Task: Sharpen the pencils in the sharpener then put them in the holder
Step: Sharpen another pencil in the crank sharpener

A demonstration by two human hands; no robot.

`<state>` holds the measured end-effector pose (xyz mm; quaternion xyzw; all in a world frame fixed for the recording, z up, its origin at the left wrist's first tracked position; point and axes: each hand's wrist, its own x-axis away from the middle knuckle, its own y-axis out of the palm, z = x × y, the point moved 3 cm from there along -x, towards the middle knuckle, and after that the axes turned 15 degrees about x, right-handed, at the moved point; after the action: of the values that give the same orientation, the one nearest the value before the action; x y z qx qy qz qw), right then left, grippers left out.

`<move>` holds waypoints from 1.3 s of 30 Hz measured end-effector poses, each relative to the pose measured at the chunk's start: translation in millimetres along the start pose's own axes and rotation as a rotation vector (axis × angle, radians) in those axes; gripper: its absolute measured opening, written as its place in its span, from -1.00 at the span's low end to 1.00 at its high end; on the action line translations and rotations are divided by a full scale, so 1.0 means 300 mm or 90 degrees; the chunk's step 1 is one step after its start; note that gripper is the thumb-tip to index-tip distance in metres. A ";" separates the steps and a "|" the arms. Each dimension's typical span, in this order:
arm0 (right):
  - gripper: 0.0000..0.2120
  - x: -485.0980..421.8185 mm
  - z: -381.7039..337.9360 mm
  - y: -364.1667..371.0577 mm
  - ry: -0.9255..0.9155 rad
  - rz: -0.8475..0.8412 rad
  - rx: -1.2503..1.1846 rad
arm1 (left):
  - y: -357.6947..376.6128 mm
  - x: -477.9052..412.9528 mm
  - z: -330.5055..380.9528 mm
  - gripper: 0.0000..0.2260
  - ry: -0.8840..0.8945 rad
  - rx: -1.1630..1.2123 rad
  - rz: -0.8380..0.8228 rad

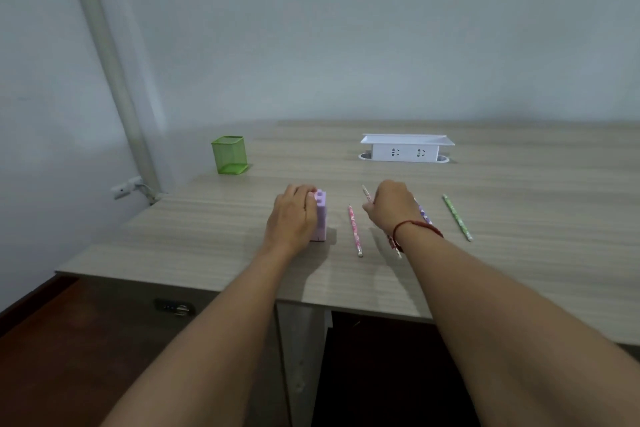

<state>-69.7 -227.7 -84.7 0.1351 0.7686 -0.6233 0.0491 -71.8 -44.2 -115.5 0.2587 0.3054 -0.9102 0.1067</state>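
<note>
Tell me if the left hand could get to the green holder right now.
Probably yes. The green holder stands alone, farther back and left of the left hand, with bare table between them. That hand holds the purple sharpener, though, so it would have to let go first.

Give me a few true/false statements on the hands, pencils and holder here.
1. The left hand grips the purple sharpener. True.
2. The green holder stands right of the white socket box. False: it stands left of it.
3. The right hand grips a patterned pencil. True.
4. The green pencil is in the holder. False: it lies on the table.
5. A pink pencil lies between the hands. True.
</note>
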 end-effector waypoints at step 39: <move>-0.71 0.032 0.099 0.045 -0.048 0.016 0.233 | -0.005 -0.004 0.028 -0.71 0.006 0.005 -0.009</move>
<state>-78.1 -252.7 -106.1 0.1278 0.6381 -0.7569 0.0601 -74.7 -48.1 -108.5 0.2612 0.3039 -0.9110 0.0978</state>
